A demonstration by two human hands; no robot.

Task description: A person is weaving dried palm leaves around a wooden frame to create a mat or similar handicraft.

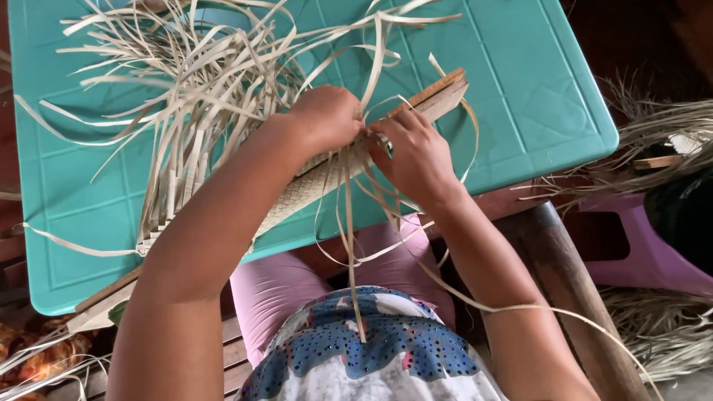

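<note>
Two hands work one woven mat (297, 194) lying on the teal table (535, 89). Left hand (327, 117) and right hand (417, 157) both pinch loose strips (200, 82), too many to count. The fingers curl under, mostly hidden.
</note>
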